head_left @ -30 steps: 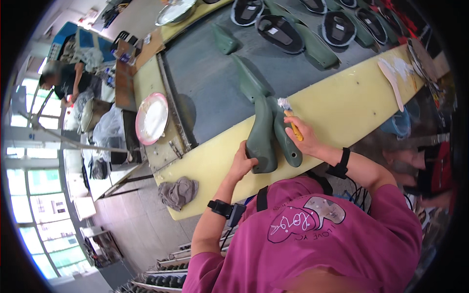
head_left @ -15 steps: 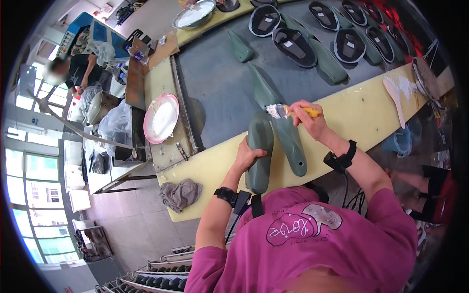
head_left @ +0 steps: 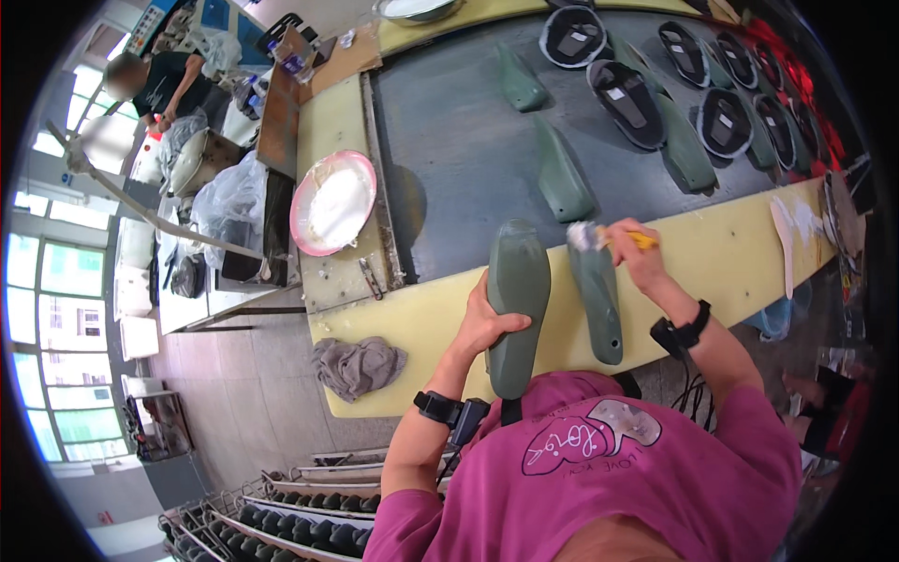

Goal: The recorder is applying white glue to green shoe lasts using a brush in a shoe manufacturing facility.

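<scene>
My left hand (head_left: 485, 323) grips a dark green shoe last (head_left: 521, 304) by its side, fingers wrapped around it, its smooth sole side facing up. In my right hand (head_left: 639, 258) is a paintbrush (head_left: 641, 240) with a yellow handle. Its bristles are loaded with white paste and hang over the far end of a second green last (head_left: 599, 309). That last lies on the yellow board edge, a round hole at its near end. Whether the bristles touch it, I cannot tell.
More green lasts (head_left: 562, 178) and several dark shoe uppers (head_left: 627, 103) sit on the grey surface (head_left: 449, 178). Left stands a pink-rimmed basin (head_left: 302, 225) of white paste, near a grey cloth (head_left: 361, 367). A white spatula (head_left: 785, 248) lies right. Another person (head_left: 173, 94) works at far left.
The view has shifted, so the table's things appear further right. The last in my left hand has tilted its sole more toward me. The brush stays by the second last's far end.
</scene>
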Demonstrator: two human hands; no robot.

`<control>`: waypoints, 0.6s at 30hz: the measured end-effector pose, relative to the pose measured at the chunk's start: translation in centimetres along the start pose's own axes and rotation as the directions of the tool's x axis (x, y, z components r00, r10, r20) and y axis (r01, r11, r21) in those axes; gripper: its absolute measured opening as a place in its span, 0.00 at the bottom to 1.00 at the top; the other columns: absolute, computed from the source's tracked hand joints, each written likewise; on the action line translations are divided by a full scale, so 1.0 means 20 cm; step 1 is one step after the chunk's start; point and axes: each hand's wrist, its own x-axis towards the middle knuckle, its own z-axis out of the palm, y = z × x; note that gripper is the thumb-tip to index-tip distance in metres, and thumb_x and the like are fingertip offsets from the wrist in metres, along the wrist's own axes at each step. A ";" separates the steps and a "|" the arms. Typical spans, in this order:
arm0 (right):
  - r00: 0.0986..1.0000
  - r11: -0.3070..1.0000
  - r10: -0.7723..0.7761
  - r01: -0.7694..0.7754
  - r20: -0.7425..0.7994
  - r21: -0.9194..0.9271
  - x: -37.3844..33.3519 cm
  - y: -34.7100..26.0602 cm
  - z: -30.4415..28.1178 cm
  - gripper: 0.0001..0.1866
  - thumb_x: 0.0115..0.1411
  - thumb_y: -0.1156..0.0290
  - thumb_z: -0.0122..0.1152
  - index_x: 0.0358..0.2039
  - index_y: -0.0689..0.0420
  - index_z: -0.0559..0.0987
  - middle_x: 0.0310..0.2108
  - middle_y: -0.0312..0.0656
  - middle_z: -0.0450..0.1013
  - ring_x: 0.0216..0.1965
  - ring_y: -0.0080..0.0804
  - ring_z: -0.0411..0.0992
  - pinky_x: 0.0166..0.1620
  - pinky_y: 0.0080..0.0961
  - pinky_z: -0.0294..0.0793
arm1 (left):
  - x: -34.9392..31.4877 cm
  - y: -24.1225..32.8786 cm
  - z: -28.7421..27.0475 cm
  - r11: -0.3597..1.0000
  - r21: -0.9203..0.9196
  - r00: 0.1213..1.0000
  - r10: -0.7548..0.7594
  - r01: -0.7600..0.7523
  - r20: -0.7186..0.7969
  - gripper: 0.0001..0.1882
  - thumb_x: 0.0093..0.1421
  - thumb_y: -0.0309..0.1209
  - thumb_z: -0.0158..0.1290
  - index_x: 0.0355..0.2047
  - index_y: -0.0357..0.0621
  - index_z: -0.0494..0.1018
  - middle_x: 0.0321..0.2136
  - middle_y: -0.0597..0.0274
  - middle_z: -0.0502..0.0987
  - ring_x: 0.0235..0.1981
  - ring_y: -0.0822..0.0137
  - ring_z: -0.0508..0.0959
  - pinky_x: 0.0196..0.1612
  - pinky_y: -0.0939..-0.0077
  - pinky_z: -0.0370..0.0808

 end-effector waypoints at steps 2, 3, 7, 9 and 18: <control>0.967 0.978 -0.197 0.183 -0.158 -0.101 -0.01 0.03 -0.03 0.06 0.60 0.73 0.53 0.33 0.63 0.74 0.24 0.39 0.73 0.23 0.24 0.70 0.30 0.22 0.70 | 0.01 -0.02 -0.06 0.999 0.000 0.999 -0.034 0.034 -0.030 0.37 0.35 0.26 0.62 0.50 0.33 0.63 0.39 0.53 0.73 0.41 0.64 0.74 0.46 0.70 0.71; 0.937 0.953 -0.280 0.244 -0.211 -0.182 0.00 0.06 -0.05 0.07 0.59 0.74 0.55 0.36 0.63 0.73 0.25 0.41 0.73 0.24 0.28 0.71 0.33 0.25 0.72 | 0.04 -0.08 -0.09 0.997 -0.044 0.993 -0.062 0.058 -0.102 0.37 0.35 0.26 0.62 0.49 0.33 0.63 0.39 0.53 0.73 0.40 0.63 0.74 0.45 0.70 0.72; 0.830 0.618 -0.556 0.382 -0.038 -0.687 -0.08 0.36 -0.21 0.12 0.56 0.75 0.58 0.41 0.61 0.71 0.33 0.49 0.71 0.33 0.42 0.71 0.39 0.34 0.71 | 0.29 -0.20 -0.32 0.988 -0.086 0.964 -0.143 0.126 -0.224 0.34 0.36 0.26 0.62 0.46 0.31 0.64 0.37 0.51 0.74 0.36 0.60 0.76 0.41 0.68 0.74; 0.936 0.620 -0.347 0.181 -0.060 -0.763 -0.18 0.52 -0.24 0.18 0.52 0.77 0.59 0.44 0.59 0.68 0.41 0.55 0.65 0.43 0.53 0.66 0.45 0.41 0.67 | 0.45 -0.12 -0.38 0.988 -0.054 0.955 -0.152 0.143 -0.255 0.33 0.36 0.26 0.62 0.45 0.31 0.64 0.36 0.50 0.74 0.36 0.60 0.77 0.40 0.67 0.75; 0.924 0.482 -0.380 0.229 0.034 -0.846 -0.18 0.55 -0.13 0.21 0.46 0.82 0.57 0.42 0.57 0.67 0.46 0.56 0.63 0.44 0.56 0.64 0.46 0.44 0.65 | 1.03 -0.31 -0.83 0.632 0.705 0.852 0.130 0.322 -0.506 0.44 0.40 0.35 0.62 0.54 0.30 0.54 0.47 0.35 0.66 0.47 0.44 0.70 0.50 0.61 0.68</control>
